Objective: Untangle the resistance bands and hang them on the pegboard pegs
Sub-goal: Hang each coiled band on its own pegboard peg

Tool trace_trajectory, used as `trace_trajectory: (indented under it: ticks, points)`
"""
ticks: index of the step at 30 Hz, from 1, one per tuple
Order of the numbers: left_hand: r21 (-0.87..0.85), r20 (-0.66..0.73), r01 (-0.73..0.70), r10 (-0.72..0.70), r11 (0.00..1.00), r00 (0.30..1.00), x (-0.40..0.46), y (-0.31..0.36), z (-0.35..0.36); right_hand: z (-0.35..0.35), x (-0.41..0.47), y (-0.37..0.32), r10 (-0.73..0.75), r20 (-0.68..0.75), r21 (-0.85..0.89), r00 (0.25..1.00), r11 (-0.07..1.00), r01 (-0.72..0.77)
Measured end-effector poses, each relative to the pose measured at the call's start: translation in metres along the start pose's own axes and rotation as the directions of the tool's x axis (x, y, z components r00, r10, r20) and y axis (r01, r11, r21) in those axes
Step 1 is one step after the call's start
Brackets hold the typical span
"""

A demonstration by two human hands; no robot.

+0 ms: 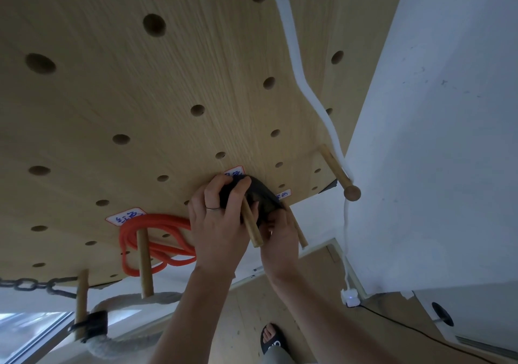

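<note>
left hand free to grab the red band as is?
Probably not yet. The left hand grips the black band at its peg. The red band hangs unobstructed right beside it, so once it lets go, likely yes.

The pegboard is pale tan wood with fine lengthwise grain and darker round holes. Its pegs are a light honey-brown. The coiled band is bright orange-red, and the band at the middle peg is black with a dull sheen. A white strap runs down the board. The labels are white with red borders and blue handwriting. The chain is dark grey-black, the thick rope pale grey. The wall is white with faint specks, the ring silver, and the sandal black.
</note>
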State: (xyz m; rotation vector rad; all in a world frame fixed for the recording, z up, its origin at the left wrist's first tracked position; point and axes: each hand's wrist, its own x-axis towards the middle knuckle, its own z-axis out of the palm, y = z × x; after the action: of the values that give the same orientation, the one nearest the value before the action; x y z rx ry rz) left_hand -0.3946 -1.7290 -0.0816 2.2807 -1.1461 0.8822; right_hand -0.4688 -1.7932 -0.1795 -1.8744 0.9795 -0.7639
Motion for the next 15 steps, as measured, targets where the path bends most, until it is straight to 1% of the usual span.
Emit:
trace_trajectory:
  ticks: [7, 11, 15]
  points:
    - [0.008, 0.018, 0.003, -0.003, 1.000, 1.000, -0.0072, -0.0014, 0.0009, -0.0023, 0.0028, 0.0068, 0.002, 0.034, -0.111, 0.999, 0.994, 0.002]
    - [0.009, 0.027, 0.004, -0.004, 1.000, 1.000, -0.0068, -0.0013, 0.0016, -0.0030, 0.0007, 0.0066, -0.013, 0.023, -0.095, 1.000, 0.995, 0.015]
    - [0.004, 0.075, -0.016, 0.016, 1.000, 0.997, -0.0098, -0.0044, 0.0010, 0.0025, -0.0053, 0.0079, -0.060, 0.012, -0.049, 0.998, 0.997, 0.061]
